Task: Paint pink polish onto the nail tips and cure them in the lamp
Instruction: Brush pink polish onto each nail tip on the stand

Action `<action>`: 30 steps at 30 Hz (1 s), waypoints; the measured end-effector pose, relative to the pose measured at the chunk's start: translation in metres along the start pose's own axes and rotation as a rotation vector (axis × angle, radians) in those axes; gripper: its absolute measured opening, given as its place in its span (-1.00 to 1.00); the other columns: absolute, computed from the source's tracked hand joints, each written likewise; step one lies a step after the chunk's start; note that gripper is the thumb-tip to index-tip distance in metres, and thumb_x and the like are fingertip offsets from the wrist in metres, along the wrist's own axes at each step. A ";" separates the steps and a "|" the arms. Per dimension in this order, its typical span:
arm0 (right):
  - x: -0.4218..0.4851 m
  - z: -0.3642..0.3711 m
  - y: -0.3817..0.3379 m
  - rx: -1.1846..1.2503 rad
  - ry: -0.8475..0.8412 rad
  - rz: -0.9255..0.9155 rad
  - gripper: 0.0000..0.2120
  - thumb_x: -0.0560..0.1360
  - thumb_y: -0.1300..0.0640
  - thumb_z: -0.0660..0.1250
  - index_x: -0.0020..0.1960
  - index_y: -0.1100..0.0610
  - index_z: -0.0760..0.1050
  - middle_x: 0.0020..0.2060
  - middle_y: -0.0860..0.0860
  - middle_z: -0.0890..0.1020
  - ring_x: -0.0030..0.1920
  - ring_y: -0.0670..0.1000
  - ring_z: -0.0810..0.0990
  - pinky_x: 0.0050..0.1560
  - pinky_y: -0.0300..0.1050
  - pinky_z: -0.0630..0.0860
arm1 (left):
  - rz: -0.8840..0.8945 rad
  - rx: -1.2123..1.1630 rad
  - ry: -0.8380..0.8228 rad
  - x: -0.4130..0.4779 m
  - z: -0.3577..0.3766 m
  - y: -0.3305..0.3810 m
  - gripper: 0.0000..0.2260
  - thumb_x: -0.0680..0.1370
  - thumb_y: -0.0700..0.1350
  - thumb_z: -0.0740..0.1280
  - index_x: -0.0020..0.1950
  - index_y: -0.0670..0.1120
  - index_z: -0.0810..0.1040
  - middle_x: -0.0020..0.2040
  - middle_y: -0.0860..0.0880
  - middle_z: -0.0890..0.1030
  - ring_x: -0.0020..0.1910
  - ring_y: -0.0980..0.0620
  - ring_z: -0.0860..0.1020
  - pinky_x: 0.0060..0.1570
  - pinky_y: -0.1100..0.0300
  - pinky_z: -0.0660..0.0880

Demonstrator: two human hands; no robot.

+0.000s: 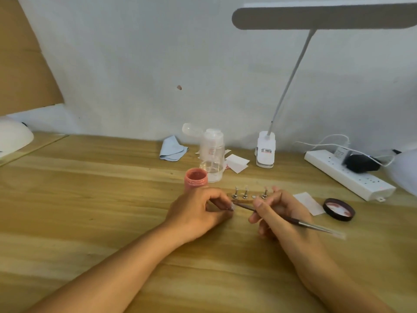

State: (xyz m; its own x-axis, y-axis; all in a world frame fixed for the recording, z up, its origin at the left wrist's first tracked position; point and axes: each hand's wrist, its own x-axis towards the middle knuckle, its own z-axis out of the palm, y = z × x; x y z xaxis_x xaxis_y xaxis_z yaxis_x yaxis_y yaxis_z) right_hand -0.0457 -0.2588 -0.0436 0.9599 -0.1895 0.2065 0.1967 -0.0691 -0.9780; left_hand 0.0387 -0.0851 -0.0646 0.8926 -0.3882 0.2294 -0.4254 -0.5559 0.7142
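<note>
My left hand (198, 211) pinches a small nail tip (232, 207) on its holder just above the wooden table. My right hand (277, 213) grips a thin brush (300, 222), whose tip touches that nail tip. Behind the hands lies a wooden strip (242, 201) with three small metal nail stands (245, 193) upright on it. An open jar of pink polish (195, 177) stands just behind my left hand. Its dark lid (338, 209) lies upside down to the right. The white curing lamp (13, 136) sits at the far left edge.
A clear pump bottle (212, 154), a blue cloth (172, 147) and white paper wipes (237, 163) lie near the wall. A clip-on desk lamp (266, 150) arches overhead. A white power strip (347, 175) with a black plug runs along the right.
</note>
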 end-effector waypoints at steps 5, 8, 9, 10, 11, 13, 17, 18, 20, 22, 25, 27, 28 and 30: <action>-0.001 0.002 0.001 -0.024 -0.035 0.011 -0.80 0.51 0.23 0.36 -0.11 0.35 0.41 -0.33 0.15 0.67 -0.43 -0.07 0.50 -0.41 -0.28 0.47 | -0.009 -0.001 -0.002 -0.001 -0.002 0.000 -0.89 0.42 0.06 0.52 -0.19 0.26 0.62 -0.21 0.36 0.62 -0.38 0.32 0.46 -0.24 0.24 0.32; -0.003 0.004 -0.001 -0.059 -0.042 -0.018 -0.82 0.50 0.24 0.37 -0.15 0.31 0.41 -0.36 0.12 0.66 -0.45 -0.09 0.47 -0.41 -0.28 0.44 | -0.009 -0.011 0.002 0.000 -0.001 0.000 -0.90 0.41 0.04 0.52 -0.19 0.22 0.63 -0.22 0.33 0.62 -0.39 0.31 0.45 -0.24 0.25 0.32; -0.003 0.004 -0.002 -0.065 -0.039 -0.027 -0.82 0.50 0.24 0.37 -0.15 0.31 0.41 -0.36 0.11 0.66 -0.46 -0.10 0.47 -0.40 -0.27 0.43 | -0.010 -0.012 0.003 -0.001 0.000 0.001 -0.90 0.41 0.04 0.52 -0.19 0.22 0.63 -0.23 0.33 0.62 -0.40 0.31 0.44 -0.24 0.25 0.31; -0.004 0.004 -0.003 -0.076 -0.043 -0.034 -0.82 0.50 0.24 0.38 -0.15 0.31 0.41 -0.35 0.12 0.66 -0.45 -0.12 0.48 -0.39 -0.27 0.43 | -0.010 -0.016 0.006 -0.001 0.000 0.001 -0.90 0.41 0.04 0.52 -0.20 0.21 0.63 -0.24 0.33 0.61 -0.40 0.30 0.44 -0.24 0.26 0.31; -0.004 0.004 -0.004 -0.091 -0.048 -0.041 -0.82 0.50 0.24 0.38 -0.14 0.31 0.41 -0.33 0.13 0.67 -0.45 -0.14 0.49 -0.37 -0.26 0.43 | -0.011 -0.017 0.010 -0.001 0.000 0.001 -0.89 0.41 0.03 0.52 -0.21 0.21 0.62 -0.25 0.34 0.60 -0.41 0.30 0.44 -0.25 0.26 0.30; -0.004 0.003 -0.004 -0.117 -0.040 -0.050 -0.82 0.49 0.23 0.38 -0.13 0.30 0.42 -0.32 0.13 0.67 -0.44 -0.17 0.51 -0.35 -0.23 0.43 | -0.012 -0.011 0.015 0.000 0.001 0.002 -0.88 0.41 0.02 0.52 -0.22 0.20 0.61 -0.27 0.34 0.59 -0.41 0.29 0.45 -0.26 0.26 0.30; -0.002 0.005 -0.003 -0.116 -0.026 -0.052 -0.83 0.51 0.23 0.37 -0.13 0.30 0.41 -0.34 0.11 0.66 -0.46 -0.07 0.47 -0.38 -0.14 0.41 | -0.022 -0.005 0.021 -0.002 -0.001 0.001 -0.90 0.41 0.05 0.52 -0.21 0.19 0.62 -0.25 0.34 0.60 -0.39 0.30 0.46 -0.26 0.26 0.30; -0.002 0.006 -0.003 -0.087 -0.009 -0.051 -0.82 0.51 0.22 0.36 -0.12 0.31 0.41 -0.36 0.12 0.65 -0.47 -0.03 0.45 -0.41 -0.15 0.41 | -0.023 -0.005 0.017 -0.003 -0.003 0.001 -0.91 0.41 0.06 0.52 -0.19 0.19 0.62 -0.23 0.34 0.60 -0.38 0.31 0.46 -0.26 0.26 0.30; -0.003 0.003 -0.004 -0.003 0.060 -0.047 -0.80 0.52 0.18 0.34 -0.10 0.33 0.43 -0.42 0.12 0.58 -0.48 0.00 0.41 -0.48 -0.22 0.40 | -0.020 0.004 -0.003 -0.004 -0.004 0.002 -0.92 0.42 0.06 0.51 -0.16 0.21 0.63 -0.20 0.34 0.62 -0.35 0.31 0.47 -0.25 0.26 0.32; -0.006 0.000 -0.007 0.030 0.115 -0.058 -0.78 0.52 0.14 0.33 -0.07 0.33 0.47 -0.47 0.10 0.50 -0.49 -0.04 0.39 -0.52 -0.25 0.39 | -0.022 0.004 -0.012 -0.004 -0.004 0.004 -0.92 0.43 0.05 0.50 -0.16 0.22 0.63 -0.19 0.34 0.62 -0.33 0.33 0.49 -0.24 0.27 0.33; -0.009 -0.001 -0.016 -0.006 0.117 -0.109 -0.80 0.44 0.15 0.39 -0.07 0.31 0.54 -0.42 0.16 0.55 -0.45 -0.04 0.46 -0.47 -0.24 0.47 | -0.019 0.011 -0.018 -0.002 -0.002 0.007 -0.91 0.44 0.05 0.50 -0.15 0.23 0.63 -0.21 0.38 0.61 -0.30 0.36 0.51 -0.22 0.27 0.36; -0.009 0.002 -0.025 0.011 0.097 -0.110 -0.83 0.41 0.19 0.41 -0.07 0.28 0.57 -0.35 0.17 0.62 -0.39 -0.03 0.53 -0.42 -0.24 0.52 | -0.029 0.010 -0.011 -0.002 -0.003 0.006 -0.90 0.43 0.06 0.48 -0.16 0.28 0.61 -0.23 0.43 0.58 -0.28 0.37 0.51 -0.19 0.27 0.37; -0.008 0.004 -0.030 0.028 0.088 -0.107 -0.87 0.42 0.22 0.41 -0.07 0.26 0.59 -0.33 0.13 0.65 -0.37 -0.03 0.56 -0.41 -0.24 0.53 | -0.036 0.006 -0.008 -0.002 -0.005 0.005 -0.89 0.43 0.07 0.48 -0.17 0.30 0.61 -0.21 0.44 0.58 -0.27 0.37 0.52 -0.17 0.26 0.39; -0.003 0.012 -0.042 0.039 0.048 -0.073 -0.93 0.46 0.27 0.40 -0.07 0.18 0.63 -0.25 0.07 0.71 -0.33 -0.03 0.62 -0.40 -0.24 0.56 | -0.040 0.004 -0.017 -0.004 -0.007 0.003 -0.89 0.43 0.08 0.46 -0.16 0.32 0.61 -0.16 0.43 0.60 -0.25 0.38 0.52 -0.13 0.25 0.43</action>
State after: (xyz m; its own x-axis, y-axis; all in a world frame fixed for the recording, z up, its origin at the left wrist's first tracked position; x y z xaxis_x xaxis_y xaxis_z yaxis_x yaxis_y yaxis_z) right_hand -0.0549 -0.2436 -0.0035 0.9323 -0.2325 0.2772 0.2740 -0.0465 -0.9606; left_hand 0.0349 -0.0806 -0.0585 0.9060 -0.3786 0.1895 -0.3904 -0.5739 0.7199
